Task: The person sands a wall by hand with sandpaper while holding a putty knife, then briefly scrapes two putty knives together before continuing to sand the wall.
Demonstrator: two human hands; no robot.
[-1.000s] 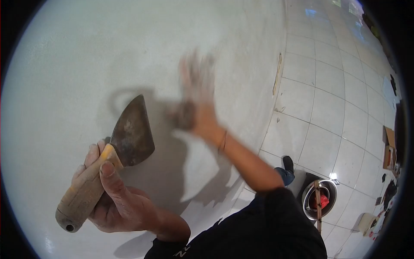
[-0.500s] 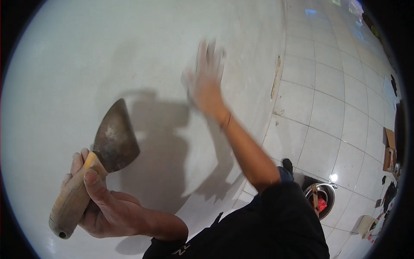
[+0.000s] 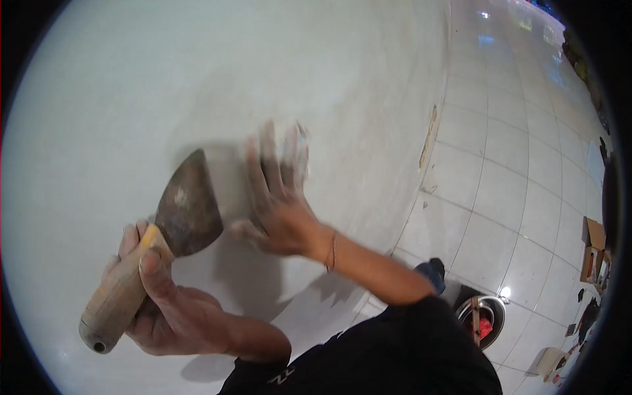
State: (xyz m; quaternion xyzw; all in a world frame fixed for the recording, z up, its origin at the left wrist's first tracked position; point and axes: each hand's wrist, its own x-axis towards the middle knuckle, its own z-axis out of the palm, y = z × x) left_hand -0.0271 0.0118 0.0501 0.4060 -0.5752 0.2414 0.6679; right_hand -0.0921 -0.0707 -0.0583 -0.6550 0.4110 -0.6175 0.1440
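A putty knife (image 3: 191, 207) with a wide, stained metal blade and a worn wooden handle is in my left hand (image 3: 174, 313), its blade pointing up in front of the pale wall (image 3: 118, 99). The fingers wrap round the handle, thumb on top. To the right of the blade, my right hand (image 3: 280, 214) is spread against or close to the wall, with whitish dust on its fingers. A small pale patch shows by the fingertips, too blurred to make out. Both hands cast shadows on the wall.
White floor tiles (image 3: 494, 217) run along the right side. A metal bowl (image 3: 497, 316) with a red item and a wooden piece stands near my foot (image 3: 431, 266). An open cardboard box (image 3: 594, 253) and assorted items lie at the far right.
My right hand has moved down and left across the wall, closer to the blade. My left hand with the putty knife has shifted slightly right.
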